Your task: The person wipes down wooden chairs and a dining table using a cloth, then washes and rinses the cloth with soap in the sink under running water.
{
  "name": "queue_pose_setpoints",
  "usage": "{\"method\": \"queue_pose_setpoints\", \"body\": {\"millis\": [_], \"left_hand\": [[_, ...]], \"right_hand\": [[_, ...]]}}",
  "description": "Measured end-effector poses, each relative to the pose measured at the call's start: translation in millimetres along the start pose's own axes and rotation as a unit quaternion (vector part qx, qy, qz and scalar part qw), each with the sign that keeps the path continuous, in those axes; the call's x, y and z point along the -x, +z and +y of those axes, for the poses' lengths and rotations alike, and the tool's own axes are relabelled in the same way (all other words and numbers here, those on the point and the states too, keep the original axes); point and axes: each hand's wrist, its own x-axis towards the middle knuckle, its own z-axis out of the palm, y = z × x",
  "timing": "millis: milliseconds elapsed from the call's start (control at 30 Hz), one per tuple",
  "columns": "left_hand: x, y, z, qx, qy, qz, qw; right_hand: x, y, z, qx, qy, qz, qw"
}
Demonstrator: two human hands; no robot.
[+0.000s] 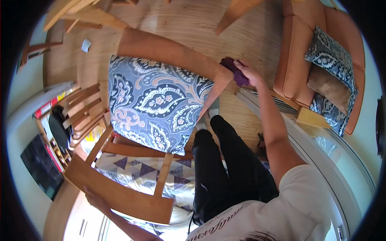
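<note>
A wooden chair with an orange-brown upholstered seat (169, 47) stands tilted in front of me. A grey paisley cushion (159, 100) lies on that seat. My right hand (248, 73) is closed around a dark purple cloth (234, 71), which is at the seat's corner. My left hand (95, 201) grips the lower edge of the chair's curved wooden backrest (120, 193); some of its fingers are hidden behind the wood.
An orange sofa (295, 52) with several cushions stands at the right, beside a sliding door frame (317, 148). Another wooden chair (86, 116) and a shelf are at the left. A small white object (85, 45) lies on the wood floor. Behind the backrest is a triangle-patterned cloth (136, 170).
</note>
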Motion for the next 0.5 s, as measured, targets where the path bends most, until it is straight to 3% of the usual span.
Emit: {"method": "queue_pose_setpoints", "body": {"millis": [33,67,100,133,167,200,233,267,300,367,500], "left_hand": [[-4,-2,-10,-0.007,0.005,-0.011,1.000],[-10,-1,-20,-0.012,0.011,-0.021,1.000],[-7,0,-21,-0.018,0.038,-0.014,0.999],[-5,-2,-17,-0.021,0.012,-0.030,0.999],[-32,-2,-62,-0.095,0.100,-0.030,0.990],[-7,-6,-21,-0.020,0.006,-0.040,0.999],[-22,-5,-51,-0.116,0.173,0.012,0.978],[-39,-6,-74,-0.270,0.209,0.034,0.939],[-52,-13,-60,-0.191,-0.064,-0.051,0.978],[-37,-4,-38,-0.142,-0.005,-0.028,0.989],[-18,15,-17,-0.125,0.061,-0.027,0.990]], "right_hand": [[3,14,9,-0.192,0.044,-0.014,0.980],[3,30,14,-0.379,0.079,-0.029,0.922],[3,53,14,-0.476,0.039,-0.113,0.871],[9,67,8,-0.505,0.026,-0.061,0.861],[-1,77,15,-0.513,0.010,-0.027,0.858],[-9,86,25,-0.520,-0.007,0.007,0.854],[-10,89,26,-0.539,-0.022,0.012,0.842],[-12,93,30,-0.559,-0.033,0.018,0.828],[-30,94,41,-0.571,-0.034,0.028,0.820],[-76,90,67,-0.513,0.021,-0.032,0.857],[-107,88,78,-0.501,0.081,-0.083,0.858]]}}
